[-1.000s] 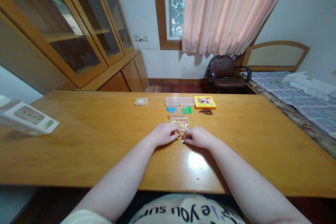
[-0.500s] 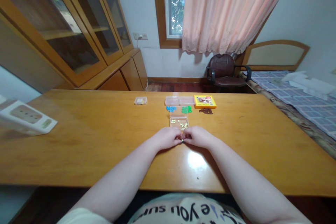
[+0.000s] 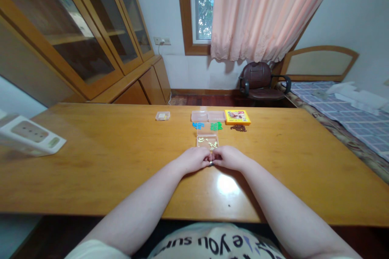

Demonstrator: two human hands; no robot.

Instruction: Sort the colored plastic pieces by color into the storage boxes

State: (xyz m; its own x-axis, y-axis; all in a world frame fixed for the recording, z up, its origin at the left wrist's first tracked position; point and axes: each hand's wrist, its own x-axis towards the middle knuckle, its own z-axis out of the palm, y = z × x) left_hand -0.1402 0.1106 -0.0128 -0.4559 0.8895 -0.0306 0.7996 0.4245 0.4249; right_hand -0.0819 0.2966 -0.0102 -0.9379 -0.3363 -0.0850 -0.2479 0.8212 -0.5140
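My left hand [image 3: 196,158] and my right hand [image 3: 226,158] meet over the table, fingertips pinched together. Between them is a tiny whitish and dark piece [image 3: 211,163], too small to name; both hands grip it. Just beyond my fingers stands a clear plastic box [image 3: 197,142] with its lid raised, holding several small pale yellow pieces [image 3: 212,145]. Behind the lid lie a pile of blue pieces [image 3: 198,126] and a pile of green pieces [image 3: 216,126]. To the right is a heap of brown pieces [image 3: 238,128].
A clear two-part tray [image 3: 199,116] and a yellow box [image 3: 237,117] are at the far edge of the wooden table [image 3: 115,170]. A small clear container [image 3: 163,116] sits farther left. At far left stands a white box [image 3: 33,135]. A dark speck [image 3: 229,206] lies near the front edge.
My hands stay in the same place, with only a slight shift of the fingers around the tiny piece. Nothing else on the table has moved.
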